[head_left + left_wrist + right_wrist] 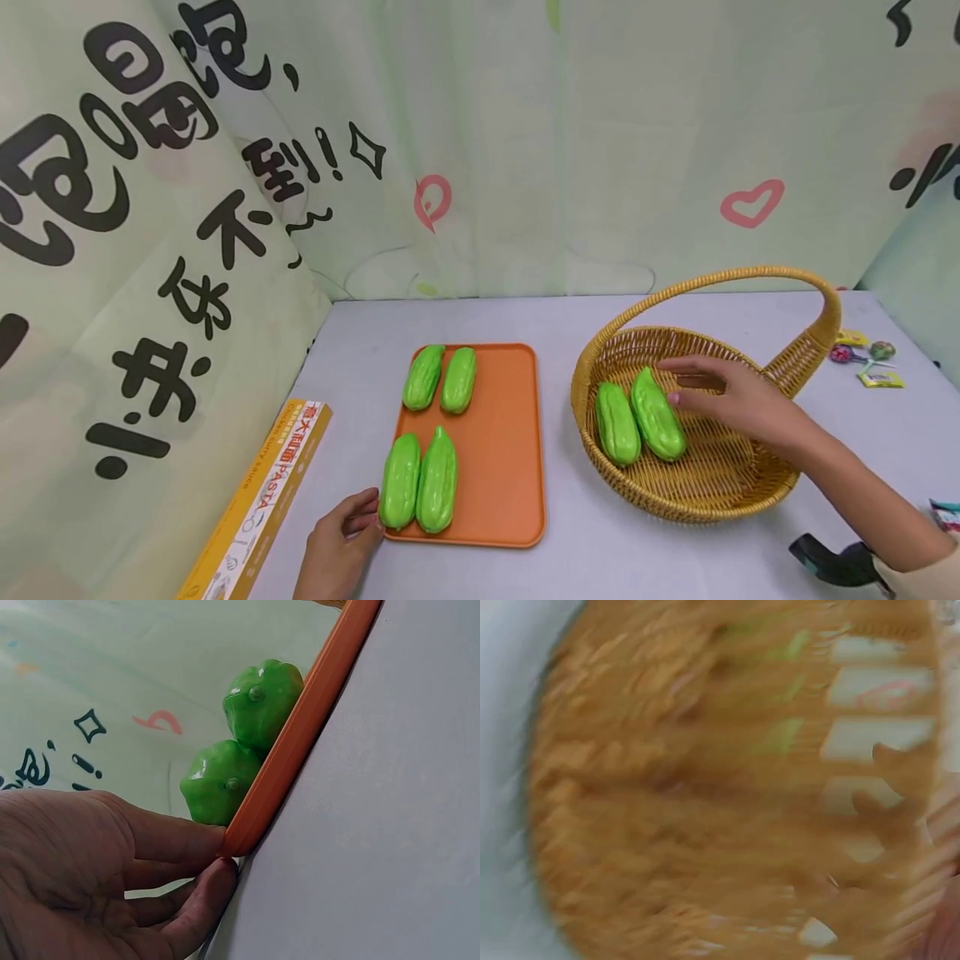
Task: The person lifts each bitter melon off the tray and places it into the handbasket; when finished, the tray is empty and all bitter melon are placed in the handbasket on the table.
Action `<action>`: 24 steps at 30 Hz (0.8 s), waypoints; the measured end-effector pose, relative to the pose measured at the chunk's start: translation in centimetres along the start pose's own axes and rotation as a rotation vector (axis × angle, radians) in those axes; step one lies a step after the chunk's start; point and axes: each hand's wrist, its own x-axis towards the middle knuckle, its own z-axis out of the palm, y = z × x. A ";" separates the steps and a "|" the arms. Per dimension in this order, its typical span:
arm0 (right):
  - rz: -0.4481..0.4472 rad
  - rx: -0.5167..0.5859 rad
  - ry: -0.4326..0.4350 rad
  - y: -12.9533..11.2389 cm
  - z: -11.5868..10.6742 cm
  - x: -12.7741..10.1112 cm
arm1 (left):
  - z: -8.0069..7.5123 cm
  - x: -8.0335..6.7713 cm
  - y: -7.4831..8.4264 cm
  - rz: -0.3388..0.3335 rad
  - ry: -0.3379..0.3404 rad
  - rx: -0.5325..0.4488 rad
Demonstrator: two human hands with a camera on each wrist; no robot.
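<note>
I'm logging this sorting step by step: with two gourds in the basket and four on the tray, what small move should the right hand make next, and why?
Probably curl the right hand round the nearer green gourd in the basket: its straight fingers reach that gourd but grip nothing, while the left hand pinches the tray corner.
</note>
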 end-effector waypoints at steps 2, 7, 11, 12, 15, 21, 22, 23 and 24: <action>-0.036 -0.010 0.037 -2.1 -0.1 -1.0 | 0.0 0.0 0.0 -0.005 0.000 0.002; -0.176 0.216 0.011 -6.9 2.4 -3.1 | -0.1 -0.1 0.0 -0.016 0.002 0.008; -0.267 0.473 -0.118 -9.5 6.8 -3.4 | -0.1 -0.1 0.2 -0.017 -0.001 0.009; -0.268 0.523 -0.151 -10.0 8.0 -3.2 | -0.1 -0.1 0.2 -0.018 0.000 0.010; -0.224 0.597 -0.221 -11.0 11.7 -2.3 | 0.0 -0.1 0.2 -0.020 0.005 0.016; -0.128 0.612 -0.223 -11.8 17.5 0.0 | 0.0 -0.1 0.2 -0.004 0.005 0.011; -0.124 0.606 -0.211 -11.9 18.2 0.4 | 0.0 -0.1 0.2 -0.003 0.007 0.009; -0.119 0.600 -0.198 -12.0 18.9 0.9 | 0.0 -0.1 0.2 0.002 0.007 0.009; -0.114 0.583 -0.183 -12.1 19.5 1.3 | 0.0 -0.1 0.1 0.009 0.005 0.008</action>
